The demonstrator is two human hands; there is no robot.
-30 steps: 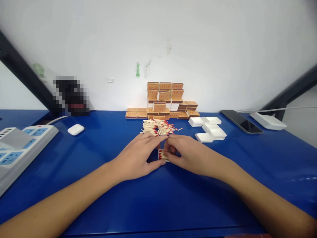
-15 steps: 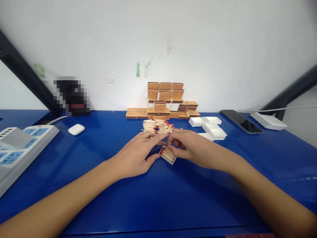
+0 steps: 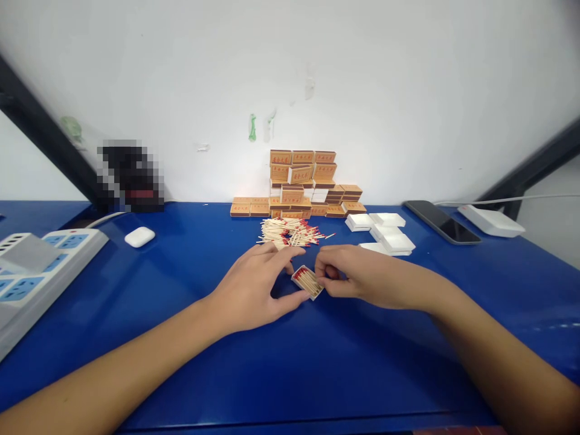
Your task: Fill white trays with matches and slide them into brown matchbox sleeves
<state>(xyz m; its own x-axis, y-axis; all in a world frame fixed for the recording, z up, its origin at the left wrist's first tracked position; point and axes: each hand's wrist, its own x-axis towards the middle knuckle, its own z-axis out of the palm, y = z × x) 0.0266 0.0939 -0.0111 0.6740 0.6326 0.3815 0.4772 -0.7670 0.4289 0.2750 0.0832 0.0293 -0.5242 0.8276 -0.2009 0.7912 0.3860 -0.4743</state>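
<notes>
A small white matchbox tray [image 3: 316, 296] filled with red-tipped matches [image 3: 308, 281] lies tilted on the blue table between my hands. My left hand [image 3: 254, 287] is at its left, thumb reaching the tray's near edge and the other fingers spread apart beyond it. At the tray's right end, my right hand [image 3: 347, 272] is curled, its thumb and index fingertips pressed together against the matches. Whatever they pinch is hidden. Just beyond both hands spreads a pile of loose matches [image 3: 290, 232].
Yellow-brown matchboxes [image 3: 292, 194] are stacked by the wall. White empty trays [image 3: 393, 238] sit right of the match pile, near a phone [image 3: 441, 222] and a white device [image 3: 492, 221]. A white earbud case [image 3: 140, 237] and a power strip [image 3: 67, 257] are at left.
My right hand has come down toward me and onto the tray's right end. The left thumb has slid right along the tray's near side, and the left fingers have drawn back from the right hand.
</notes>
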